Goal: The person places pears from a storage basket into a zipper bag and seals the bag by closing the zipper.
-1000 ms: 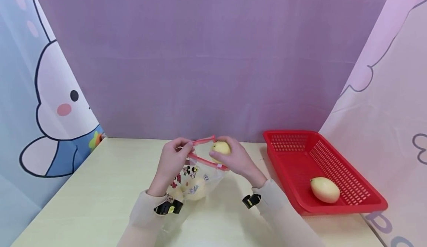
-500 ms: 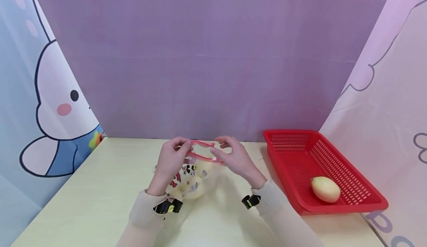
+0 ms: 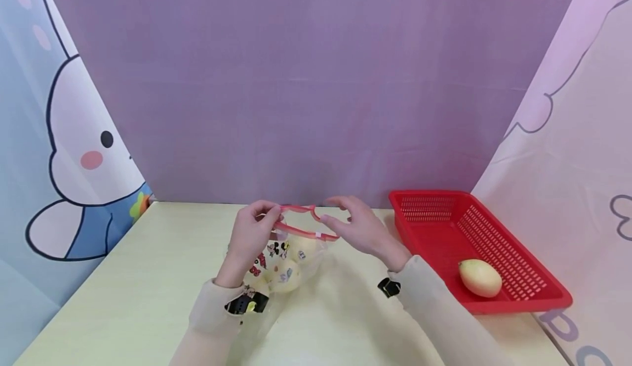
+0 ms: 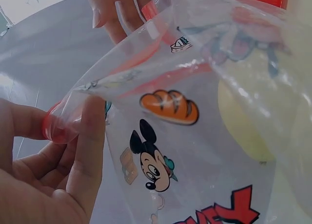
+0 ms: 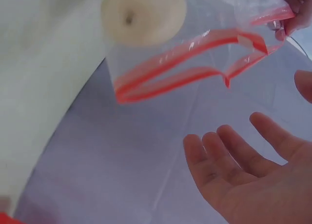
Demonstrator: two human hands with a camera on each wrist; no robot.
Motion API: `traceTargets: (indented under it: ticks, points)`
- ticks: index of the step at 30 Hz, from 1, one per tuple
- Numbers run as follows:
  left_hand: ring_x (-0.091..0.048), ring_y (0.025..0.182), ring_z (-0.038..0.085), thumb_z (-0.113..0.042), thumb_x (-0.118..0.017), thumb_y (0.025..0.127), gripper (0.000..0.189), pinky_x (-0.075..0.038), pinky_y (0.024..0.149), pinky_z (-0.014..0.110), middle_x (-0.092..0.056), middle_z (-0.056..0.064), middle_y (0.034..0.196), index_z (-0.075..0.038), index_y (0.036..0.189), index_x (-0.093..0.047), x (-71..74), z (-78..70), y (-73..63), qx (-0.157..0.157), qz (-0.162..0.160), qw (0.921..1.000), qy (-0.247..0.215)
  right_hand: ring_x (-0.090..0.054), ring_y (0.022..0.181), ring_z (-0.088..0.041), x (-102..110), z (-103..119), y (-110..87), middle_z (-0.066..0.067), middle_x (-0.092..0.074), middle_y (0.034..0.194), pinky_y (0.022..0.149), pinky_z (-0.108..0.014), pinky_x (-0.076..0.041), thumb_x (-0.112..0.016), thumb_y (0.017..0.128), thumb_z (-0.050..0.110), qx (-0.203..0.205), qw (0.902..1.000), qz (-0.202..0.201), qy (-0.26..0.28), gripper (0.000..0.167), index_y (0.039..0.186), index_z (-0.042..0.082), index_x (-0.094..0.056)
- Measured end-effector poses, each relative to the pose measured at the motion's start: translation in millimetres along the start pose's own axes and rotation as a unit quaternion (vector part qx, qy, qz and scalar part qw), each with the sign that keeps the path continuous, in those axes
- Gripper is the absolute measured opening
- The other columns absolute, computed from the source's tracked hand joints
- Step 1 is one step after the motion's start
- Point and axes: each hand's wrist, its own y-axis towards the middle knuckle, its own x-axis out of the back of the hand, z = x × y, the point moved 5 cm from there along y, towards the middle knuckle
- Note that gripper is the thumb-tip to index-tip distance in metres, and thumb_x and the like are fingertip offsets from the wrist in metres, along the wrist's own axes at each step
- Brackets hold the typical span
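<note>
A clear zip bag [image 3: 308, 270] with cartoon prints and a red zip edge hangs over the table, its mouth apart. My left hand [image 3: 252, 231] pinches the red edge at the bag's left corner, thumb against fingers in the left wrist view. Several pale yellow pears [image 3: 286, 278] lie inside the bag; one bagged pear [image 5: 144, 16] shows its stem end in the right wrist view. Beside the bag's right corner is my right hand [image 3: 362, 229], holding nothing, its fingers [image 5: 239, 151] spread and apart from the red edge.
A red plastic basket [image 3: 427, 256] stands on the right of the pale table [image 3: 163, 278], with one yellow pear [image 3: 480, 278] in it. Behind the table hangs a purple cloth [image 3: 316, 91]; printed curtains flank both sides.
One second ago my right hand held a pear at the bag's mouth. That pear has gone into the bag, and the hand has let go and drawn back to the right. My left hand keeps its pinch.
</note>
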Motion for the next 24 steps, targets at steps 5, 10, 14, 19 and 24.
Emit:
traceTargets:
  ticks: [5, 10, 14, 19, 24]
  points:
    - [-0.067, 0.074, 0.025, -0.013, -0.058, 0.104, 0.020, -0.064, 0.064, 0.033, -0.064, 0.023, 0.097, 0.002, 0.110, -0.069, -0.5, 0.5, 0.2, 0.003, 0.003, 1.0000, 0.002, -0.044, 0.137, -0.028, 12.2, -0.3, -5.0, -0.003, -0.047, 0.151, 0.104, -0.060, -0.048, -0.068, 0.092, 0.051, -0.013, 0.9975, 0.029, -0.064, 0.068, 0.150, 0.021, -0.050]
    - [-0.067, 0.076, 0.025, -0.013, -0.059, 0.104, 0.020, -0.064, 0.064, 0.033, -0.064, 0.021, 0.096, 0.002, 0.110, -0.070, -0.3, 0.6, 0.1, 0.003, 0.002, 1.0000, 0.005, -0.038, 0.141, -0.032, 25.5, -1.5, -9.9, -0.004, -0.044, 0.155, 0.106, -0.066, -0.043, -0.066, 0.091, 0.056, -0.019, 0.9916, 0.043, -0.120, 0.072, 0.152, 0.025, -0.047]
    - [-0.066, 0.077, 0.025, -0.013, -0.059, 0.104, 0.019, -0.064, 0.064, 0.033, -0.064, 0.019, 0.096, 0.002, 0.110, -0.069, 0.1, -0.5, -0.3, -0.001, 0.003, 1.0000, 0.005, -0.033, 0.145, -0.035, 35.6, -5.6, -13.0, -0.009, -0.037, 0.160, 0.109, -0.069, -0.037, -0.063, 0.090, 0.061, -0.021, 0.9858, 0.037, -0.163, 0.080, 0.157, 0.023, -0.040]
    - [-0.066, 0.077, 0.025, -0.013, -0.058, 0.104, 0.019, -0.064, 0.064, 0.033, -0.064, 0.019, 0.095, 0.002, 0.110, -0.069, -0.3, -2.2, -1.0, -0.004, 0.004, 1.0000, 0.003, -0.018, 0.151, -0.041, 45.9, -15.0, -16.1, -0.015, -0.021, 0.167, 0.115, -0.072, -0.025, -0.061, 0.089, 0.064, -0.026, 0.9789, 0.028, -0.201, 0.089, 0.161, 0.022, -0.031]
    - [-0.066, 0.077, 0.025, -0.013, -0.059, 0.104, 0.019, -0.064, 0.064, 0.034, -0.064, 0.019, 0.095, 0.003, 0.110, -0.069, -0.7, -2.8, -1.4, -0.005, 0.004, 1.0000, 0.002, -0.008, 0.153, -0.045, 55.8, -24.4, -20.0, -0.019, -0.014, 0.168, 0.119, -0.070, -0.010, -0.061, 0.089, 0.063, -0.034, 0.9739, 0.023, -0.223, 0.092, 0.163, 0.021, -0.026]
